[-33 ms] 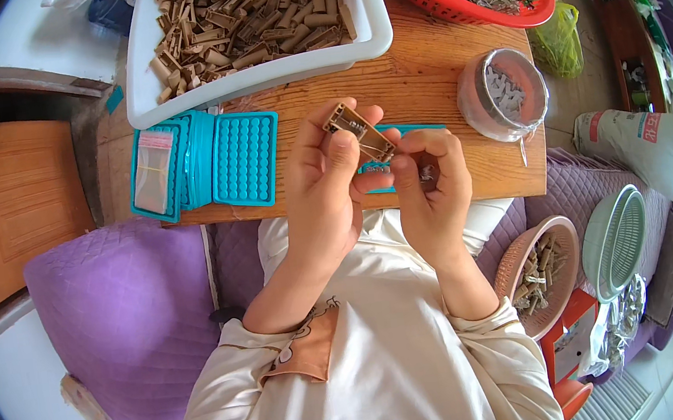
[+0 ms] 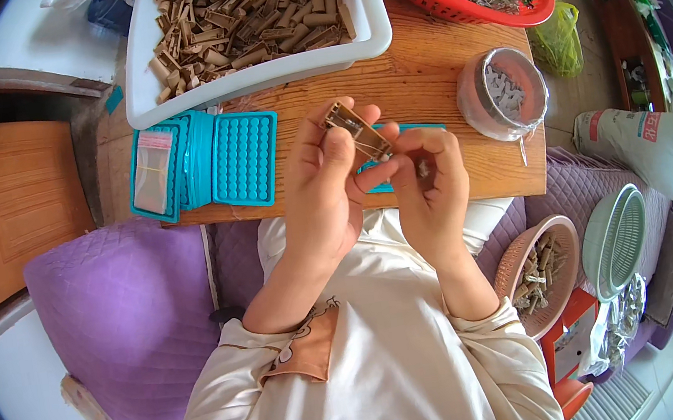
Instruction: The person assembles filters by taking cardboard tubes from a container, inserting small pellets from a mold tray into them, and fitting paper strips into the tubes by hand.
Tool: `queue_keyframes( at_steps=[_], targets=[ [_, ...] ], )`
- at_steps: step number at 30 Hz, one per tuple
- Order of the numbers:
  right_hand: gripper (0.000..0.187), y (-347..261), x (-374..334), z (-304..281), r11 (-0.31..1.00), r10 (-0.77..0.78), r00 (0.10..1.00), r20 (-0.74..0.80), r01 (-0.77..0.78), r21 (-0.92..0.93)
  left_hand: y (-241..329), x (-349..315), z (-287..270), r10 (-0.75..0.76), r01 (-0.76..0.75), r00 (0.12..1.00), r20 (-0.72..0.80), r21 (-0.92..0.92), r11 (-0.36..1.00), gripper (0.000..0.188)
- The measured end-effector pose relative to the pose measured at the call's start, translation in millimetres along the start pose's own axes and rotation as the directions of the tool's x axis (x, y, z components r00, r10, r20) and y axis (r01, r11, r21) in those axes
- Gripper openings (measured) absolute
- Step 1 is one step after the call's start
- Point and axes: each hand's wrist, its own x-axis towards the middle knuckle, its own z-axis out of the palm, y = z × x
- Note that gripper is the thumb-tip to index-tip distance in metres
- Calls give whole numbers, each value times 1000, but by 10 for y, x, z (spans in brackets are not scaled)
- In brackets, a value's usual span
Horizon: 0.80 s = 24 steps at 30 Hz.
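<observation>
Above the table's near edge, my left hand is closed around a small brown plastic casing, long and hollow, its open side facing up. The thumb presses on its left edge and the fingers wrap behind it. Thin, shiny parts show inside the casing, too small to name. At the casing's near right end, the thumb and index finger of my right hand are pinched together. A tiny clear or pale bit shows in the curl of that hand; its kind I cannot make out.
A blue tray lies behind my hands, with stacked blue trays to the left. A white bin holds many brown casings. A red basket carries clear parts; a round tub holds grey pieces. Baskets stand at my right.
A left fingertip has come up under the casing's near end, close to the right fingertips. The casing is tilted slightly differently. My right hand has shifted a little to the left.
</observation>
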Motion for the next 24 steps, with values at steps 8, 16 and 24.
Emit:
queue_keyframes(
  at_steps=[8,16,24],
  targets=[
    [20,62,57,-53,961,262,950,173,-274,49,-85,67,-124,-146,143,989,-9,-151,978,30],
    [22,264,-14,-39,874,399,903,159,-427,230,-294,-42,-162,128,-153,988,83,481,863,27],
    [20,570,256,-423,810,439,697,567,-580,86,-327,45,-292,-20,-25,996,91,467,884,29]
  ],
)
